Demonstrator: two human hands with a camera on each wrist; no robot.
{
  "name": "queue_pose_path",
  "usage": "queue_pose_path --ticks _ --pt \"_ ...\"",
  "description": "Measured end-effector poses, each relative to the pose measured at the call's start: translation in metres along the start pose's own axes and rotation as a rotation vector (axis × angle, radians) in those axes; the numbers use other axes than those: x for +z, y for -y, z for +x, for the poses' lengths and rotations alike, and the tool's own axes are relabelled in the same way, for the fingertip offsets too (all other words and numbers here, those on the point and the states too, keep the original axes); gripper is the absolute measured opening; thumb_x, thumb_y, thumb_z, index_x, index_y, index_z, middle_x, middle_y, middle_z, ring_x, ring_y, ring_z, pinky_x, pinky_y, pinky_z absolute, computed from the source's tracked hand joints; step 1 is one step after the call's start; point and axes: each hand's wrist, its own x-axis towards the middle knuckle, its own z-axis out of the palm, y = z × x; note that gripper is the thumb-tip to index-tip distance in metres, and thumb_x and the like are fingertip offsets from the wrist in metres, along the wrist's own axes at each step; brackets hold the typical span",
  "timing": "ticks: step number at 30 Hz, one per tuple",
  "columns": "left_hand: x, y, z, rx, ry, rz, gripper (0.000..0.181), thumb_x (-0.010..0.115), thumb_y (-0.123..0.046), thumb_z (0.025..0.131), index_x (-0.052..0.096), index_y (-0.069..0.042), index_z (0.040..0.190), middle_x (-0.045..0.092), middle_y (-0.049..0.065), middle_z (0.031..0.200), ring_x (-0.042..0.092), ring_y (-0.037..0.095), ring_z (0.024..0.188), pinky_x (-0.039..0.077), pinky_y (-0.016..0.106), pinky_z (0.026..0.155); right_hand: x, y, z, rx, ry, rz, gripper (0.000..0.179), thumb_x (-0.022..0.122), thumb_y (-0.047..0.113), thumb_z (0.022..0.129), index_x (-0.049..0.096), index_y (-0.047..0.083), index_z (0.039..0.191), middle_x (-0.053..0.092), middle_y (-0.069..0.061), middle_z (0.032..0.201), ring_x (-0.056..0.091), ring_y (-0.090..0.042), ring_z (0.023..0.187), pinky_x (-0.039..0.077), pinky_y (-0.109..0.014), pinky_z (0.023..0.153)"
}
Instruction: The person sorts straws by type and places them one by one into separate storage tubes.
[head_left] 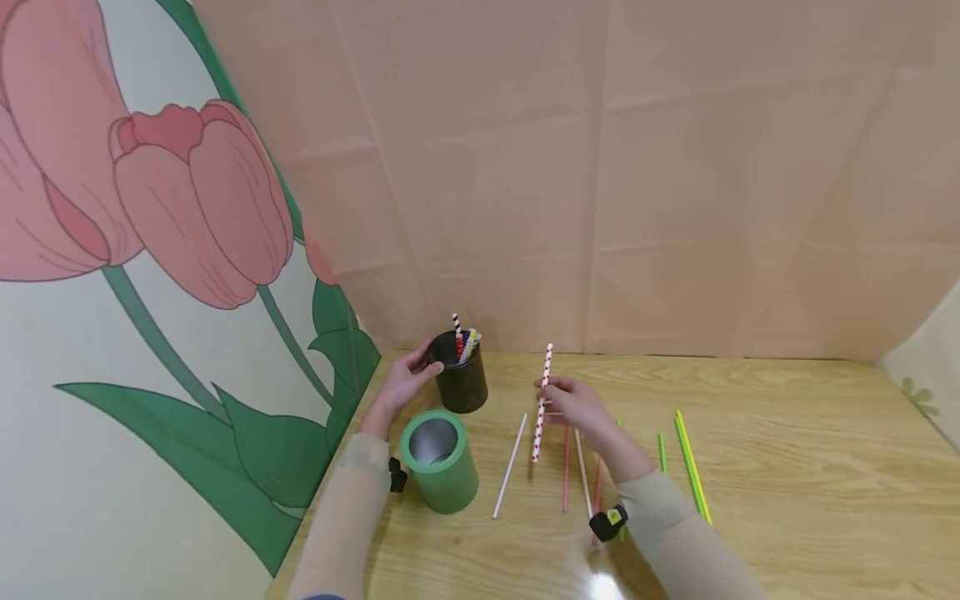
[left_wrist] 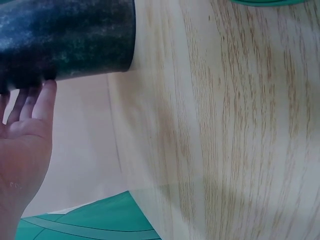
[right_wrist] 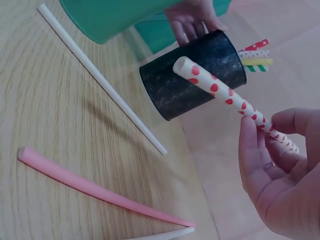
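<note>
In the head view my right hand [head_left: 577, 407] pinches a white paper straw with red dots [head_left: 537, 442] between thumb and fingertips, held above the table. The straw stands roughly lengthwise, to the right of a black cup [head_left: 462, 389]. My left hand [head_left: 405, 383] holds that cup at its left side, thumb in front and fingers behind. Several patterned paper straws [right_wrist: 256, 53] poke out of the cup's mouth. In the left wrist view, fingertips touch the dark cup wall [left_wrist: 75, 40]. A green cylindrical container [head_left: 442, 483] with a metallic inside stands nearer me.
On the wooden table [head_left: 810, 467] lie a white straw [head_left: 510, 467], a pink straw [right_wrist: 100, 189], and yellow and green straws [head_left: 692, 467] farther right. A beige sheet [head_left: 480, 167] rises behind. A wall with painted tulips [head_left: 195, 192] borders the left side.
</note>
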Motion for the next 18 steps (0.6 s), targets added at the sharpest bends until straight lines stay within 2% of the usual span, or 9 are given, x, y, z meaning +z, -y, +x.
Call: queue_pose_path --ticks 4,10,18 --pt "0.0 -0.001 0.0 0.003 -0.003 -0.007 0.068 0.071 -0.018 0.106 0.039 -0.012 0.166 0.039 0.019 0.167 0.044 0.035 0.15 0.043 0.047 0.117 -0.003 0.002 0.001 -0.013 -0.002 0.008 0.043 0.055 0.014 0.11 0.055 -0.013 0.144 0.069 -0.019 0.118 0.071 -0.019 0.094 0.062 -0.028 0.08" --pt "-0.001 0.001 0.0 0.01 0.0 -0.013 0.068 0.071 -0.02 0.106 0.039 -0.013 0.166 0.038 0.019 0.167 0.043 0.035 0.151 0.041 0.047 0.118 -0.006 0.007 0.003 -0.052 -0.01 0.028 0.043 0.056 0.015 0.111 0.054 -0.013 0.145 0.069 -0.007 0.108 0.071 -0.014 0.091 0.062 -0.027 0.082" --pt "0.001 0.0 0.001 0.017 0.002 -0.022 0.068 0.071 -0.019 0.106 0.039 -0.012 0.166 0.038 0.019 0.167 0.043 0.035 0.151 0.041 0.047 0.119 -0.014 0.013 0.005 -0.096 -0.059 0.103 0.042 0.054 0.013 0.113 0.052 -0.014 0.145 0.07 -0.003 0.103 0.071 -0.011 0.087 0.063 -0.028 0.084"
